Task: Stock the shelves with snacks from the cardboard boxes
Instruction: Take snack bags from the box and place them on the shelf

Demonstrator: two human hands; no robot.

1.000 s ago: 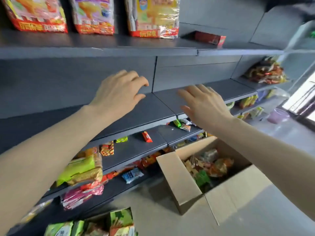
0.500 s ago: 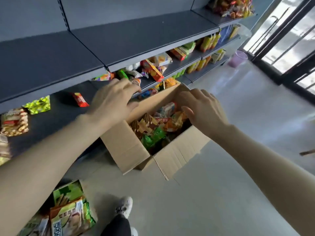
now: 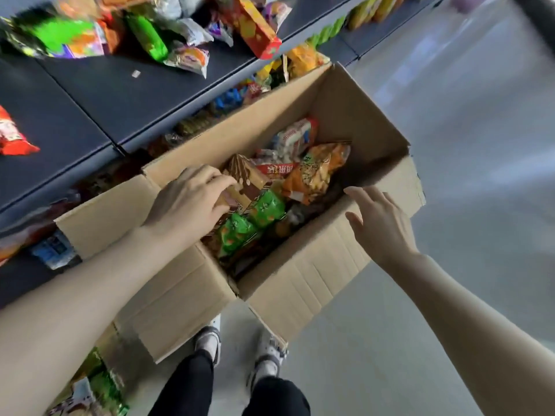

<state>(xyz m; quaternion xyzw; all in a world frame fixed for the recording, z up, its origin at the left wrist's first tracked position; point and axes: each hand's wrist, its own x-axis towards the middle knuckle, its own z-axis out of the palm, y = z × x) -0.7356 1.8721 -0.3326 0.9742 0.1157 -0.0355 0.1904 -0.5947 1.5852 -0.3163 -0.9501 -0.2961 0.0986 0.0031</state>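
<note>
Open cardboard box (image 3: 303, 283) sat on the grey floor (image 3: 450, 145), just beside the dark shelves (image 3: 99, 94), flaps folded out. Inside lay a jumble of snacks: 2 green packets (image 3: 255, 217), an orange bag (image 3: 315, 172), a red and white pack (image 3: 288, 148), others too dark to tell. Left hand (image 3: 189, 199) was down in the box's near left corner, fingers curled around a brown and tan carton (image 3: 246, 181), thumb side hidden; carton was tilted and still among the other packs. Right hand (image 3: 381, 223) hovered over the box's right wall, fingers spread, palm facing the box, holding nothing. Upper shelf carried mixed loose snack bags and a long red box (image 3: 255, 28) poking over the edge; a red packet (image 3: 12, 136) lay alone at far left. Lower shelf, partly hidden behind the box, was packed with small wrappers, blurred. 2 feet in white shoes (image 3: 240, 346) stood at the box's near corner. More green packs (image 3: 102, 385) showed bottom left.
</note>
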